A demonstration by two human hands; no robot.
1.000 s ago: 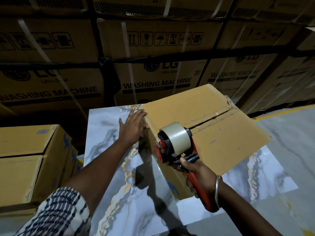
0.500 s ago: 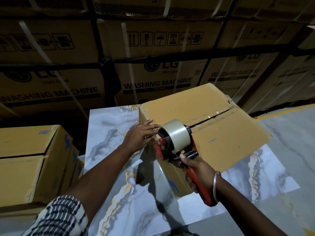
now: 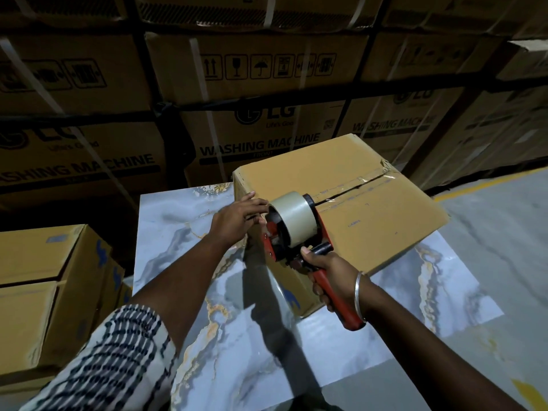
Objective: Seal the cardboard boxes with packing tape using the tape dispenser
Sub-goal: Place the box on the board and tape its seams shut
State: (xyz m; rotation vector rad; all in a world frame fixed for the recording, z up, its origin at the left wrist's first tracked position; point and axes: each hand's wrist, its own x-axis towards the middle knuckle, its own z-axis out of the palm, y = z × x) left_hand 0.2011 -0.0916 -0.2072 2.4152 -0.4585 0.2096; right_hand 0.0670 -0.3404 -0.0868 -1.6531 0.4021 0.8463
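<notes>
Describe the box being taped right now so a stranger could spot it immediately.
Start at the marble-patterned table in front of the stacked washing machine cartons. The plain brown cardboard box stands on it. Unlike its neighbours, its top seam gapes open, with a red tape dispenser at its near edge.

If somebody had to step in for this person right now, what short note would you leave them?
Right hand grips the red handle of the tape dispenser, held at the near-left edge of the cardboard box.
Left hand is at the front of the tape roll, fingers by the box edge; whether it pinches the tape end cannot be told.
The box stands on the marble-patterned table. Its top seam is still gaping, with only old torn tape at the far end.
Done: dispenser brought to the seam's start.
Left: stick the tape end down, pull along the seam, cut. More boxes wait at left.
</notes>
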